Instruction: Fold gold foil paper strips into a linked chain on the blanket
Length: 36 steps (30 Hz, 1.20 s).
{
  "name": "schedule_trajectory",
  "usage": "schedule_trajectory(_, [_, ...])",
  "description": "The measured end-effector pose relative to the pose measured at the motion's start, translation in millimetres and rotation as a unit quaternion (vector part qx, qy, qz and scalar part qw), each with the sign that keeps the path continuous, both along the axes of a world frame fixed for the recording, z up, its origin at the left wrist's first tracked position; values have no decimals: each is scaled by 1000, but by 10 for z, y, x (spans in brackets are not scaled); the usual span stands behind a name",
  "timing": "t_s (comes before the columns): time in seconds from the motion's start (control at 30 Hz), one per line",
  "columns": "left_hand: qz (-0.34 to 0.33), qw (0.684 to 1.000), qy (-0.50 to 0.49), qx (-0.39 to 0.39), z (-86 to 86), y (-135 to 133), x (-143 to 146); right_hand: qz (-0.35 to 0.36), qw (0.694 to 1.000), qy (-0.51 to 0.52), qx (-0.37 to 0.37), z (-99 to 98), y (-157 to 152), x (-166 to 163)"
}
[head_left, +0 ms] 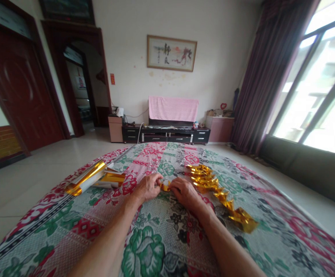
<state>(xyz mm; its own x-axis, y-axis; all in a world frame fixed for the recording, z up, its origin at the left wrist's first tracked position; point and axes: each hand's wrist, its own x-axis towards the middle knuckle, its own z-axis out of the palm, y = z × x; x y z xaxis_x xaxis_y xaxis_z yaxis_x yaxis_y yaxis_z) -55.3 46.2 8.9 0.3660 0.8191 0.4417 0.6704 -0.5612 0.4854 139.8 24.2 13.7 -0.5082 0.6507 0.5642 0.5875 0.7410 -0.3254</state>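
One small gold paper (165, 187), held narrowly in fingertips of left hand (148, 187) and right hand (185, 192); folded gold pieces (204, 181) right of it; gold sheets (90, 178) left; flowered tablecloth (143, 250) running beyond it to the far edge.

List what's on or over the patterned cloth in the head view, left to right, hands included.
Curled gold foil sheets → left hand → small gold foil piece pinched between both hands → right hand → string of folded gold pieces
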Motion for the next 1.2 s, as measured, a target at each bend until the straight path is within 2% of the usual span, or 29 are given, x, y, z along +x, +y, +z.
schedule_trajectory(0.2, [-31, 997, 60, 42, 53, -26, 4, 2, 1000, 6, -2, 4, -9, -2])
schedule_trajectory(0.4, [-49, 992, 96, 61, 34, -23, -5, -20, 1000, 4, -7, 18, -15, -5])
schedule_trajectory(0.63, [-55, 991, 99, 74, 18, -23, -4, -36, 999, 14, -9, -4, 9, 3])
schedule_trajectory(0.9, [-28, 993, 77, 81, 30, -32, 33, -49, 998, 23, -11, -24, 26, -7])
schedule_trajectory(1.2, [5, 995, 88, 51, 57, -19, 68, -107, 994, 17, -3, -85, 79, -51])
